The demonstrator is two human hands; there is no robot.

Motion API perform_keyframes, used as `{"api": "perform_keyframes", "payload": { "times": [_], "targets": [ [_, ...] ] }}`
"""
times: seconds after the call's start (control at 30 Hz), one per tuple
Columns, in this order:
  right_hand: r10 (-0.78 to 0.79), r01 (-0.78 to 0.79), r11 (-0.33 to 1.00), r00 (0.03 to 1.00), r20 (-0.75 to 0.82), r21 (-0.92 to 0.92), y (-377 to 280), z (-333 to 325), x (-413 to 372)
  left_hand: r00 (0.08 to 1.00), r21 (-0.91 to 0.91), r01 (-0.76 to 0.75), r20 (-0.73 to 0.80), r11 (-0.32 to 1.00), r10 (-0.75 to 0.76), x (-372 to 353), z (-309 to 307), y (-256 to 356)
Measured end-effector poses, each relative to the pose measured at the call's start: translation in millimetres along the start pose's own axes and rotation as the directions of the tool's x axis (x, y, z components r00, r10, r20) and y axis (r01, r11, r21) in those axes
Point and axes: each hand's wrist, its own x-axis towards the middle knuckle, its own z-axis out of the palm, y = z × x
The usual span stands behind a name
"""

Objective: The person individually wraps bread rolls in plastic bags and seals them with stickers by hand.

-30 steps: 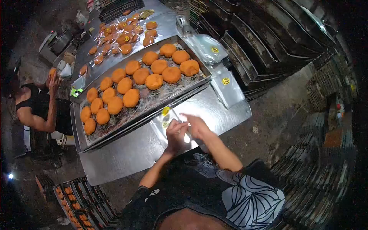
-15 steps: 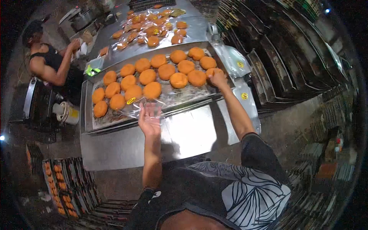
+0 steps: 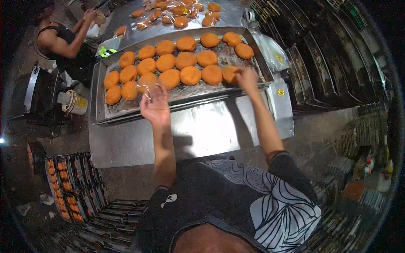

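A metal tray (image 3: pixel 99 90) holds rows of round orange-brown buns (image 3: pixel 169 79). At the right end of its front row, my right hand (image 3: pixel 249 80) has its fingers closed against a bun (image 3: pixel 229 74), which still rests in the tray. My left hand (image 3: pixel 156 105) is palm up over the tray's front edge, fingers curled at a clear plastic bag (image 3: pixel 148 90). The bag is thin and partly smeared, and a bun shows through behind it.
Bagged buns (image 3: pixel 180 21) lie on the metal table behind the tray. Flat plastic bags (image 3: pixel 280 92) are at the right. Dark trays (image 3: pixel 310 71) stand stacked beyond. Another person (image 3: pixel 59 40) works at the far left near a white bucket (image 3: pixel 78 104). Racked buns (image 3: pixel 63 185) stand lower left.
The front-row buns near my right hand have slid left, closing a gap in the row. My left hand stays by the bag. The whole view has shifted, with the tray higher.
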Motion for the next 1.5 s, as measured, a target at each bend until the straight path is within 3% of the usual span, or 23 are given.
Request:
{"api": "perform_keyframes", "payload": {
  "times": [0.03,0.1,0.13,0.2,0.3,0.37,0.47,0.53,0.57,0.6,0.63,0.67,0.77,0.87,0.93,1.0,1.1,1.17,1.23,1.3,1.37,1.43,1.5],
  "targets": [
    [-0.087,0.095,0.989,0.993,0.076,-0.111,-3.1,7.9,-8.8,1.0,0.003,0.014,-0.014,1.0,-0.013,6.4,-5.6,-2.7],
    [-0.024,-0.021,0.805,0.997,-0.069,-0.593,2.8,43.2,-19.4,0.995,0.033,-0.005,-0.101,0.999,0.009,4.9,-12.4,-9.0],
    [0.003,-0.043,0.801,0.998,-0.069,-0.597,3.1,46.1,-20.1,0.994,-0.006,0.047,-0.095,0.999,-0.048,5.6,-17.3,-11.4],
    [0.263,-0.158,0.92,0.927,0.268,-0.358,3.8,40.4,-1.4,0.997,0.021,0.073,-0.042,0.997,-0.072,1.2,-13.5,-17.6],
    [0.298,-0.2,0.881,0.938,0.175,-0.428,23.0,58.1,13.5,0.995,0.064,0.095,-0.017,0.993,-0.095,-9.3,-19.1,-18.7],
    [0.24,-0.147,0.93,0.937,0.255,-0.336,55.2,62.8,29.2,0.991,0.03,0.135,0.002,0.99,-0.135,-11.7,-15.0,-15.7],
    [0.252,-0.265,0.964,0.948,0.196,0.04,56.5,42.3,32.4,0.997,0.026,0.068,-0.029,0.997,-0.067,-16.1,-4.3,-1.3],
    [-0.039,0.037,0.999,0.975,-0.217,-0.014,-5.5,14.9,-3.2,0.993,0.08,-0.044,-0.102,0.996,0.052,-10.5,0.5,4.4],
    [-0.198,0.241,0.959,0.945,-0.259,0.148,-66.1,-9.7,-29.7,0.994,0.077,-0.053,-0.092,0.996,0.06,-7.2,-4.2,2.9],
    [-0.38,0.394,0.891,0.919,-0.103,0.227,-92.1,-10.8,-45.3,0.992,0.064,-0.059,-0.111,0.996,0.066,-4.3,-12.4,-2.0],
    [-0.528,0.559,0.818,0.823,-0.211,0.135,-120.9,-6.5,-66.6,0.99,0.057,-0.055,-0.126,0.997,0.062,-4.4,-13.8,-9.1],
    [-0.524,0.526,0.849,0.85,-0.047,0.05,-137.9,-7.4,-81.4,0.996,0.094,0.018,-0.09,0.995,-0.01,-16.2,-1.8,-21.3],
    [-0.554,0.558,0.829,0.829,-0.075,0.034,-152.6,-14.9,-82.4,0.971,0.234,-0.021,0.236,0.972,-0.036,-32.6,1.9,-48.4],
    [-0.558,0.566,0.815,0.824,-0.096,0.125,-140.7,-23.3,-105.4,0.958,0.384,0.092,0.216,0.919,-0.187,-34.0,-4.5,-49.0],
    [-0.509,0.524,0.833,0.851,-0.125,0.177,-129.8,-22.4,-112.7,0.898,0.712,-0.311,0.436,0.629,-0.05,-53.4,0.3,-62.5],
    [-0.474,0.509,0.834,0.859,-0.193,0.215,-121.6,-11.8,-114.0,0.954,0.561,-0.091,0.287,0.823,-0.09,-63.3,-1.5,-73.0],
    [-0.479,0.548,0.828,0.801,-0.359,0.119,-117.4,-4.3,-116.6,0.92,0.532,-0.015,0.338,0.847,-0.196,-51.5,17.5,-64.4],
    [-0.504,0.587,0.791,0.784,-0.362,0.17,-113.1,-11.2,-121.2,0.943,0.512,-0.101,0.322,0.853,-0.081,-67.1,29.3,-75.7],
    [-0.504,0.559,0.822,0.803,-0.317,0.109,-112.4,-14.1,-111.2,0.889,0.544,-0.109,0.428,0.832,-0.164,-78.0,24.6,-82.5],
    [-0.322,0.413,0.886,0.875,-0.361,0.211,-131.4,-12.8,-100.2,0.916,0.588,-0.115,0.375,0.801,-0.144,-79.2,20.5,-87.9],
    [-0.342,0.417,0.891,0.877,-0.338,0.18,-128.5,-9.3,-100.1,0.955,0.641,0.196,0.045,0.742,-0.292,-81.2,26.3,-76.0],
    [-0.467,0.506,0.841,0.858,-0.213,0.195,-120.0,-10.3,-111.6,0.943,0.7,0.201,0.051,0.685,-0.328,-55.3,-4.1,-46.4],
    [-0.423,0.445,0.862,0.895,-0.142,0.242,-117.9,-7.4,-112.4,0.837,0.453,0.39,0.19,0.802,-0.514,-58.5,7.1,-34.9]
  ]
}}
